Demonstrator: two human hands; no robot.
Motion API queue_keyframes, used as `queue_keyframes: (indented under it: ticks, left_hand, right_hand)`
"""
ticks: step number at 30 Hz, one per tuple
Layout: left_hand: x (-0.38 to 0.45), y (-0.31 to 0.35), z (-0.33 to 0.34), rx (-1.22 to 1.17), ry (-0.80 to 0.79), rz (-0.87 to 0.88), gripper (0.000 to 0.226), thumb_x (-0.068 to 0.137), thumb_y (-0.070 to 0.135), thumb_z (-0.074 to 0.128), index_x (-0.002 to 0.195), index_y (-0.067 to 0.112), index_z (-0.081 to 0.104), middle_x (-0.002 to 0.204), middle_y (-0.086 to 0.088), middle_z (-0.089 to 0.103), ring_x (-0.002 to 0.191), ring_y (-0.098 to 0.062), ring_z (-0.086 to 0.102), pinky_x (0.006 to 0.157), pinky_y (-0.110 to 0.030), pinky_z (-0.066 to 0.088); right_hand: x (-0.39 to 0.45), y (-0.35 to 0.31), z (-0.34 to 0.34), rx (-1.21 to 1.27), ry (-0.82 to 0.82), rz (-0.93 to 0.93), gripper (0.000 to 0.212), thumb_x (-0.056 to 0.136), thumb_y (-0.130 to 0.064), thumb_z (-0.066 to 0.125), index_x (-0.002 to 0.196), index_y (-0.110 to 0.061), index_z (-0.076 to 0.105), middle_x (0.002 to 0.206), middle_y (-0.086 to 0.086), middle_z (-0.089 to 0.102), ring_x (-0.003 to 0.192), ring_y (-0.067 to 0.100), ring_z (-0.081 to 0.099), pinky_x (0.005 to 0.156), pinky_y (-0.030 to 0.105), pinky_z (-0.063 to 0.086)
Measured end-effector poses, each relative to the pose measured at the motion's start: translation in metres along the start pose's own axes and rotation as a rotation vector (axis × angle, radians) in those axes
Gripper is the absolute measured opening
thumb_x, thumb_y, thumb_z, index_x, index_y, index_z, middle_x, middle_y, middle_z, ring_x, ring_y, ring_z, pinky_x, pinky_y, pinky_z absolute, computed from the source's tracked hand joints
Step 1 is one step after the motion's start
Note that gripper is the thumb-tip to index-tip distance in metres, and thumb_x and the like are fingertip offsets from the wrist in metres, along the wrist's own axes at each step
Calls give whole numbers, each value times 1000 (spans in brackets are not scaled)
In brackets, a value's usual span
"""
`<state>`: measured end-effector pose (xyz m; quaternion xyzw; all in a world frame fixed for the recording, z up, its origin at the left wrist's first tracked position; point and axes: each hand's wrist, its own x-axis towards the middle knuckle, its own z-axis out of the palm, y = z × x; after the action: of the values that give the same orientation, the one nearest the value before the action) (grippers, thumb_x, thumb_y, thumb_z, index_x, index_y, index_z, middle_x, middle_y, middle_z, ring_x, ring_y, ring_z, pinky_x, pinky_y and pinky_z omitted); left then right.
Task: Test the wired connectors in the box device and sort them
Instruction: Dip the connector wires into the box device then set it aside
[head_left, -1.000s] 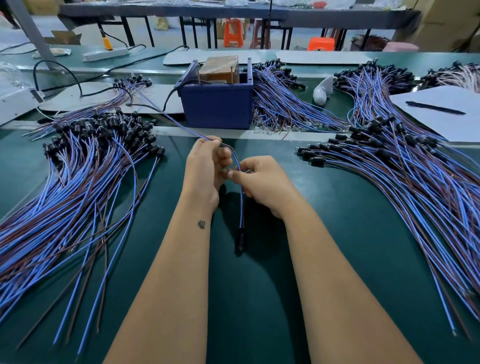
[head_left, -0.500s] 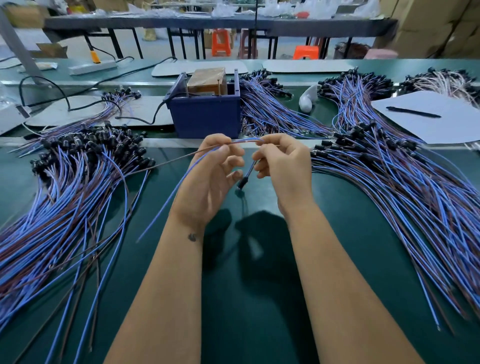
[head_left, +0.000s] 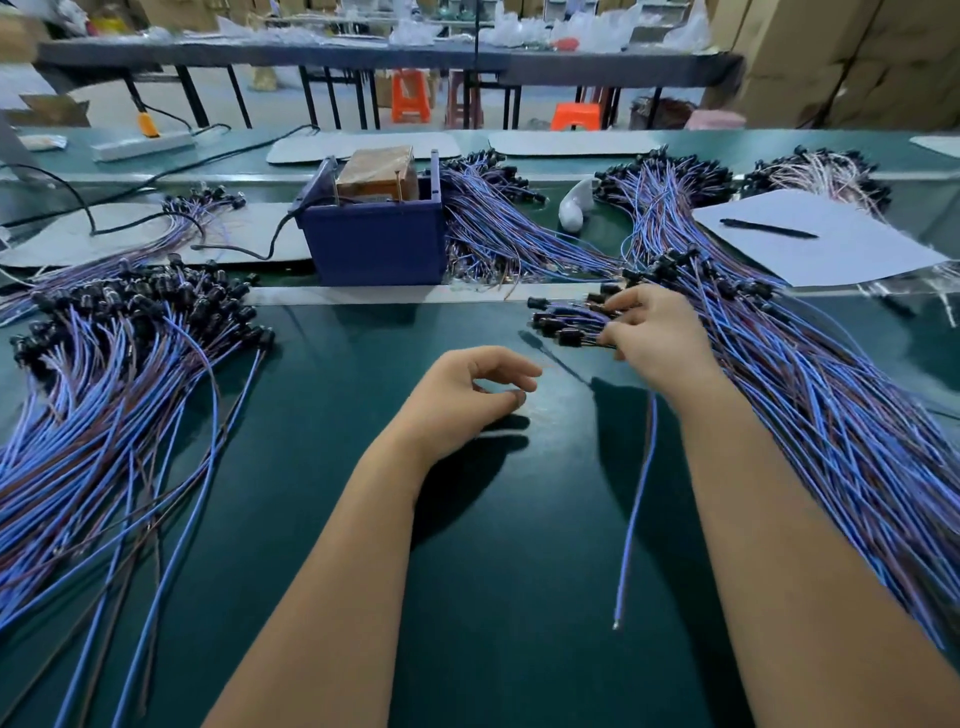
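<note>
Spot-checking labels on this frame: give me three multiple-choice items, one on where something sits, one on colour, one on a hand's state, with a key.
1. Where does the black pen lie?
A. on the white paper sheet at far right
B. inside the box device
C. on the left wire pile

2. What colour is the box device?
A. orange
B. dark blue
C. white

3. What is the right hand doing?
A. resting flat on bare mat
B. holding the pen
C. reaching into the connector ends of the right wire pile

Key: 1 A, the pen rests across the sheet. 2 B, its walls are dark blue. 3 C, its fingers are among the black connectors, while the left hand hovers loosely curled, holding nothing.
</note>
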<state>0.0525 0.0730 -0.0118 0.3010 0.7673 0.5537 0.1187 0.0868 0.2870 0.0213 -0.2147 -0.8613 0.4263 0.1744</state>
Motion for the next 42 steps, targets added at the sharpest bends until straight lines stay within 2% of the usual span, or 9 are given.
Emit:
queue_keyframes:
  ticks: [5, 10, 15, 18, 21, 24, 28, 33, 42]
  left_hand:
    - [1, -2, -1, -53, 43, -26, 29, 88, 6, 64, 93, 33, 73, 92, 5, 75, 79, -5, 66, 86, -27, 52]
    - [2, -1, -2, -49, 130, -25, 28, 88, 4, 61, 90, 29, 73, 86, 6, 75, 82, -6, 67, 76, -14, 50]
    - [-1, -7, -24, 205, 404, -95, 27, 86, 8, 58, 89, 31, 71, 93, 9, 71, 72, -7, 57, 69, -18, 45]
    - [-14, -16, -55, 472, 707, -159, 29, 87, 8, 55, 107, 22, 70, 117, -2, 62, 92, -18, 55, 76, -22, 36]
    - [-25, -19, -76, 506, 921, -359, 39, 88, 9, 55, 126, 16, 60, 139, -13, 43, 88, -26, 47, 76, -30, 34]
    - [-27, -18, -83, 508, 882, -580, 52, 88, 14, 55, 139, 14, 47, 144, -19, 37, 106, -38, 53, 85, -40, 40]
    - [-26, -20, -81, 576, 807, -585, 51, 88, 15, 53, 139, 13, 47, 131, -19, 49, 106, -39, 54, 75, -38, 39]
    - [-24, -23, -84, 607, 820, -625, 47, 90, 15, 52, 137, 14, 49, 129, -18, 52, 105, -38, 55, 73, -38, 40]
    - [-16, -32, -76, 603, 810, -422, 37, 90, 5, 47, 121, 17, 62, 118, -10, 60, 90, -24, 52, 69, -34, 37]
  right_hand:
    - [4, 14, -28, -446, 251, 60, 33, 82, -4, 53, 105, -21, 67, 104, 9, 69, 98, 34, 60, 90, 42, 47]
    - [-1, 11, -14, -682, 269, 94, 33, 85, -14, 54, 116, -19, 66, 124, 16, 59, 119, 38, 46, 98, 41, 34]
    - [-16, -25, 35, -546, 137, -52, 32, 89, -20, 52, 117, -24, 65, 126, 13, 57, 118, 36, 46, 95, 39, 35]
    - [-32, -53, 72, -409, 2, -206, 29, 90, -20, 52, 116, -24, 65, 124, 10, 58, 118, 33, 46, 97, 38, 36]
    - [-46, -74, 105, -268, -97, -314, 24, 92, -22, 52, 112, -22, 65, 120, 8, 58, 114, 30, 46, 97, 38, 36]
    - [-57, -80, 136, -265, -167, -348, 22, 92, -25, 51, 109, -21, 65, 116, 8, 57, 110, 29, 47, 94, 38, 36]
    - [-60, -68, 156, -394, -182, -381, 21, 93, -30, 48, 107, -24, 63, 113, 1, 52, 109, 25, 41, 84, 35, 26]
    - [-55, -61, 151, -219, -209, -353, 20, 93, -27, 49, 101, -24, 67, 112, -2, 57, 108, 22, 42, 82, 28, 23]
    - [-60, -63, 141, 175, -206, -231, 17, 92, -16, 51, 91, -21, 67, 87, -6, 66, 93, 19, 57, 83, 32, 45]
